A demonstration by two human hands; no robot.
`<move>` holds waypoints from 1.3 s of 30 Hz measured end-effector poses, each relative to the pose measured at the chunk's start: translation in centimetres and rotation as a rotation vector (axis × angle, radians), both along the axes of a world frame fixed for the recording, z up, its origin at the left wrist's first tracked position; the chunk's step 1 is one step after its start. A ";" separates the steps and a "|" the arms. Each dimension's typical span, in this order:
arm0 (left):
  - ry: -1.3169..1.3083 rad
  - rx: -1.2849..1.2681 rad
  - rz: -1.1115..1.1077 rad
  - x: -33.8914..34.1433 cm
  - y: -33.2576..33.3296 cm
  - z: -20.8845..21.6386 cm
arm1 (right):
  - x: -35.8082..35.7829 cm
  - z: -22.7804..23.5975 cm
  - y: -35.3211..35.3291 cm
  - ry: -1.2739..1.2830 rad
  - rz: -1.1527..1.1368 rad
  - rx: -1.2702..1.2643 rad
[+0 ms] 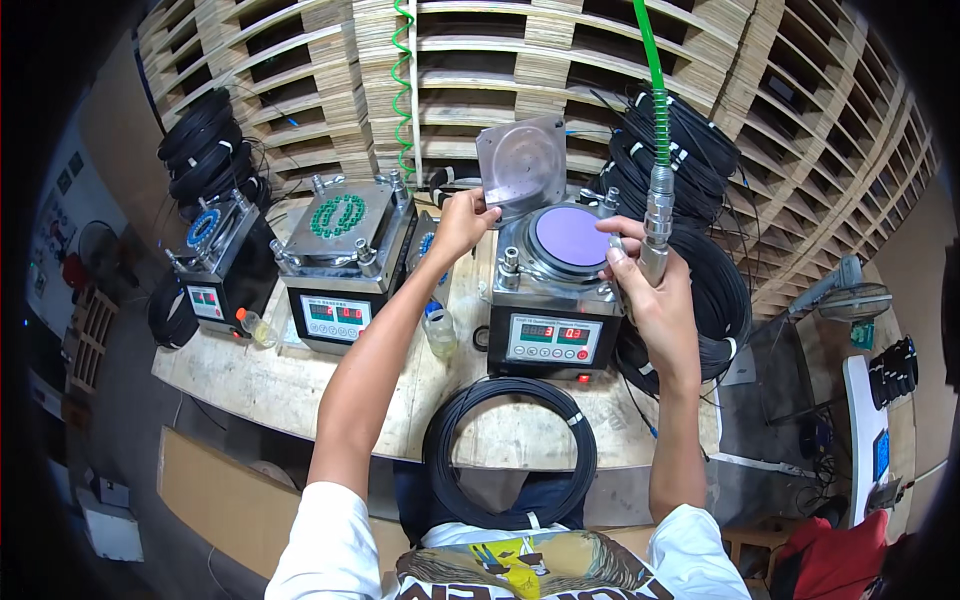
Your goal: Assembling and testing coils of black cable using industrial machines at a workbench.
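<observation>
My left hand pinches the lower left corner of a square metal plate with a round recess. The plate stands tilted up behind the right-hand polishing machine. On top of that machine lies a round purple pad, uncovered. My right hand is wrapped round an air blow gun hanging from a green hose. Its fingers are close to the pad's right edge; from here I cannot tell whether they touch it. The gun's nozzle is hidden by the hand.
Two more machines stand to the left, one bearing a plate with green fittings. Bottles with an orange cap and a blue cap are on the table. Black cable coils lie at the front edge and at the back. Wooden racks rise behind.
</observation>
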State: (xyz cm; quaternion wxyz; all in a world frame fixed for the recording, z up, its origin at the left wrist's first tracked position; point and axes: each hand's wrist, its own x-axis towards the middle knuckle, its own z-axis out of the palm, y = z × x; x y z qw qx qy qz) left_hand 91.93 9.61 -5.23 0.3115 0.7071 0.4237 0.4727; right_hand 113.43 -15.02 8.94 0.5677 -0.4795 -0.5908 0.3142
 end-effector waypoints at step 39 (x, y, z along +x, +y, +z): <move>-0.018 0.046 0.017 0.3 0.7 -0.4 | 5.8 0.6 5.1 -0.041 -0.093 0.089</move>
